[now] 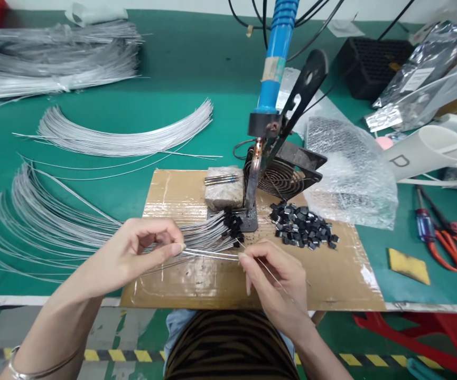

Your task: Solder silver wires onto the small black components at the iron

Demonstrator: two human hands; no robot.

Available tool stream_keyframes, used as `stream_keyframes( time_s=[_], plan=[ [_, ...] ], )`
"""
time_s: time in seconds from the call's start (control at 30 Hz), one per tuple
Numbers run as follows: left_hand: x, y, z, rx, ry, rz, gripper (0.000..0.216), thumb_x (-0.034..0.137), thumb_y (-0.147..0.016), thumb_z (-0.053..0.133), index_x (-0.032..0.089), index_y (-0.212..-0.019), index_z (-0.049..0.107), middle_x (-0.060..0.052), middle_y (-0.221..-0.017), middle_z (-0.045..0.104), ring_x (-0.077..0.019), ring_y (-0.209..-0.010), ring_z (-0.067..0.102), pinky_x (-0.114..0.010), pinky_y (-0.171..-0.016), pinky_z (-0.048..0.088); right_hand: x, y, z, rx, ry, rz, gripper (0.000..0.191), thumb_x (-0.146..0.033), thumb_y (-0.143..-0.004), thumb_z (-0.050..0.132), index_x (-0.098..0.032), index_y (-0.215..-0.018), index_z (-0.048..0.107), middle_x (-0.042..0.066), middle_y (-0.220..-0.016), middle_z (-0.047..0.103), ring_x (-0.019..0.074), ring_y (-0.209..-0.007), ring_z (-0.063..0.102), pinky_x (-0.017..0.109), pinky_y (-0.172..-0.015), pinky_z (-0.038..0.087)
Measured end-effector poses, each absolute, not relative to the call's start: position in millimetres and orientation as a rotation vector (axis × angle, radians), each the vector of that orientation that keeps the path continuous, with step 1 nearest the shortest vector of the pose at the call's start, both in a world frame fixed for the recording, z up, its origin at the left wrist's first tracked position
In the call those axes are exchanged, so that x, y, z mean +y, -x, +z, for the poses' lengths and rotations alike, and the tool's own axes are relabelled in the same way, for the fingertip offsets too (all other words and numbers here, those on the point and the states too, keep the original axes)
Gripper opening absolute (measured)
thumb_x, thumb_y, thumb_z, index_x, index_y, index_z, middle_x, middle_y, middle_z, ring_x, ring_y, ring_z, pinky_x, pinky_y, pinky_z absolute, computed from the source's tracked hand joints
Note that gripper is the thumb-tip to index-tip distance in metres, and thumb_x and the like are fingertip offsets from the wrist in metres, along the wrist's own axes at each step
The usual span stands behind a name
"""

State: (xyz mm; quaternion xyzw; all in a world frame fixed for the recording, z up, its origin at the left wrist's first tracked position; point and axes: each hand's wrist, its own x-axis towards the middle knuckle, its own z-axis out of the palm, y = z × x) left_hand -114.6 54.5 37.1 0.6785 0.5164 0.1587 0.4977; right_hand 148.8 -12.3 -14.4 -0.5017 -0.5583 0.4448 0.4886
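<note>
My left hand (149, 248) pinches thin white wires (208, 254) between thumb and forefinger. Their other ends meet my right hand (273, 277), whose thumb and fingertips are closed on them. A thinner silvery strand (266, 268) slants across the right fingers; whether it is gripped is unclear. Just behind both hands lies a fan of grey-white wires (65, 221), with small black connectors (233, 224) on their right ends. A blue-handled soldering iron (278, 58) hangs tip down from a stand above them. Right of it is a heap of loose black connectors (303, 224).
Cardboard (331, 285) covers the front of the green table. A stone-like block (223, 187) bears metal rods, beside a black fan (287, 171). More wire bundles (125, 132) lie at the left. Bubble wrap (351, 174), a white mug (430, 153), a yellow sponge (409, 266) and orange-handled scissors (452, 253) are right.
</note>
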Motion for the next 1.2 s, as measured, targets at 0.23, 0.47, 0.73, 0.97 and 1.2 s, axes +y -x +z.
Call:
stream_keyframes(
  time_s=[0.23, 0.47, 0.73, 0.97, 1.2],
  plan=[
    [29.1, 60.9, 36.3, 1.246, -1.819, 0.378, 0.020, 0.039, -0.096, 0.066, 0.033, -0.113, 0.074, -0.002, -0.092, 0.077, -0.0205, -0.076, 0.069, -0.030, -0.064, 0.051, -9.7, -152.0, -14.6, -1.512, 1.171, 1.023, 0.014, -0.015, -0.101, 0.063, -0.021, -0.089, 0.066, -0.001, -0.080, 0.063, 0.0125, -0.071, 0.058, 0.025, -0.066, 0.044],
    [26.4, 30.6, 18.1, 1.237, -1.431, 0.534, 0.021, 0.039, -0.097, 0.063, 0.024, -0.082, 0.065, 0.001, -0.067, 0.058, -0.0137, -0.057, 0.049, -0.025, -0.050, 0.036, -12.0, -149.2, -21.5, -1.332, 1.239, 1.132, 0.019, -0.025, -0.103, 0.064, -0.021, -0.085, 0.067, -0.001, -0.072, 0.063, 0.0128, -0.061, 0.058, 0.027, -0.058, 0.045],
    [32.6, 27.8, 15.0, 1.298, -1.243, 0.668, 0.020, 0.039, -0.087, 0.073, 0.024, -0.076, 0.068, 0.002, -0.057, 0.054, -0.0116, -0.049, 0.043, -0.024, -0.044, 0.030, -2.2, -154.3, -24.9, -0.573, 0.998, 1.410, 0.044, -0.053, -0.105, 0.053, -0.017, -0.099, 0.078, 0.005, -0.081, 0.071, 0.0151, -0.059, 0.065, 0.025, -0.046, 0.057],
    [31.0, 28.7, 13.7, 1.300, -1.251, 0.662, 0.020, 0.041, -0.088, 0.074, 0.024, -0.077, 0.070, 0.002, -0.057, 0.056, -0.0114, -0.049, 0.043, -0.024, -0.044, 0.030, -9.4, -144.8, -23.5, -0.654, 1.035, 1.529, 0.028, -0.039, -0.104, 0.064, -0.019, -0.102, 0.085, 0.005, -0.082, 0.076, 0.0128, -0.060, 0.069, 0.024, -0.056, 0.061],
    [26.1, 25.3, 12.6, 1.281, -1.289, 0.713, 0.020, 0.040, -0.093, 0.072, 0.026, -0.080, 0.069, 0.000, -0.063, 0.066, -0.0136, -0.054, 0.054, -0.025, -0.049, 0.039, -10.0, -139.4, -21.2, -0.598, 1.001, 1.601, 0.011, -0.030, -0.093, 0.079, -0.022, -0.097, 0.086, 0.002, -0.075, 0.077, 0.0108, -0.057, 0.066, 0.019, -0.051, 0.060]
  ],
)
